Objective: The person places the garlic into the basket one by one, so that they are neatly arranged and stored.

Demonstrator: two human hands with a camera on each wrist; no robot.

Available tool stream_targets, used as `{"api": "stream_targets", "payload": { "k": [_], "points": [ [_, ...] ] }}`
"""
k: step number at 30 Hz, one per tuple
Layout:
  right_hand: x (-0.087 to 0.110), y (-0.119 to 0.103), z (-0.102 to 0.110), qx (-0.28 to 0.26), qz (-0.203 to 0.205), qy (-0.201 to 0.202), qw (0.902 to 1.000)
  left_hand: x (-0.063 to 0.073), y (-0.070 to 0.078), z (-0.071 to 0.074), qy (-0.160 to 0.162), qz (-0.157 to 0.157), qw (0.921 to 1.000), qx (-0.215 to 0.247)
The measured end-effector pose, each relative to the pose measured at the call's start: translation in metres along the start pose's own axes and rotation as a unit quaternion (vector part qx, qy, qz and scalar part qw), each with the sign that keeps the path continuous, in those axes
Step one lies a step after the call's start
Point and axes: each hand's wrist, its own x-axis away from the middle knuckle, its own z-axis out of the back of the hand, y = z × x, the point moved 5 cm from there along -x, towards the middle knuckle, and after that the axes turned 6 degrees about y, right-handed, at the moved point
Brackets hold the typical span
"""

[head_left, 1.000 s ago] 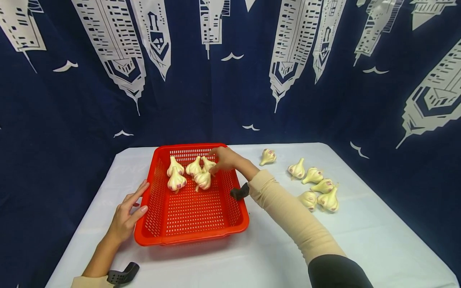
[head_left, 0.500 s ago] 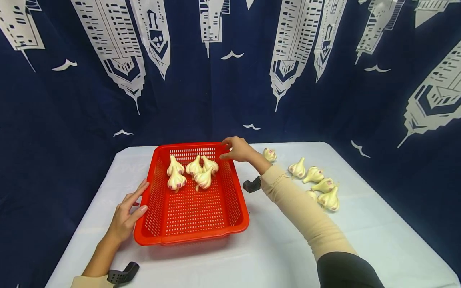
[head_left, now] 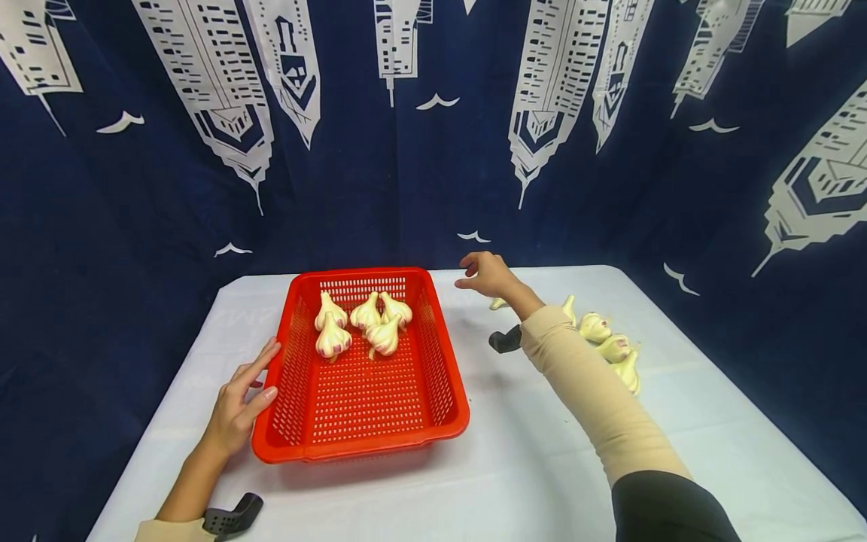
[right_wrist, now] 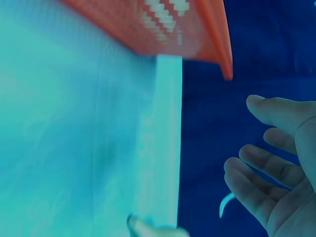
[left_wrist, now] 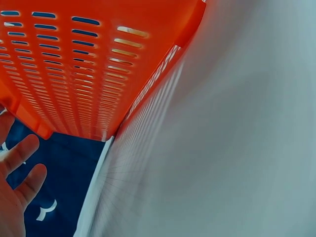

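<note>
Your left hand [head_left: 233,410] lays straight fingers against the red basket [head_left: 366,399], on its left; right of it, your right hand [head_left: 491,277] hovers empty, fingers parted. Five garlic bulbs [head_left: 333,339] lie inside, other bulbs [head_left: 615,348] farther right.

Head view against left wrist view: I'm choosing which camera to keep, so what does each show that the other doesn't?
Only the head view shows the right hand, the loose bulbs on the white tablecloth, and the inside of the red basket with five garlic bulbs clearly seen.

Only the left wrist view shows the outer face of a slotted wall up close.

Both show the red basket, the left hand, the white tablecloth and the navy patterned backdrop.
</note>
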Motion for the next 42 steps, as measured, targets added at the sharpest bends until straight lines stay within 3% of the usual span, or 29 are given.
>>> {"api": "stream_targets", "payload": {
  "k": [10, 21, 42],
  "points": [
    [0.004, 0.044, 0.006, 0.013, -0.052, 0.016, 0.9984, -0.001, 0.001, 0.0, 0.0, 0.001, 1.0, 0.0],
    [0.005, 0.08, 0.006, 0.032, -0.059, 0.03, 0.9973, -0.002, 0.0, -0.001, 0.011, 0.002, 0.9998, 0.016],
    [0.003, 0.107, -0.018, 0.093, -0.029, 0.007, 0.9952, -0.002, 0.0, 0.0, 0.0, 0.002, 1.0, 0.004]
  ]
}}
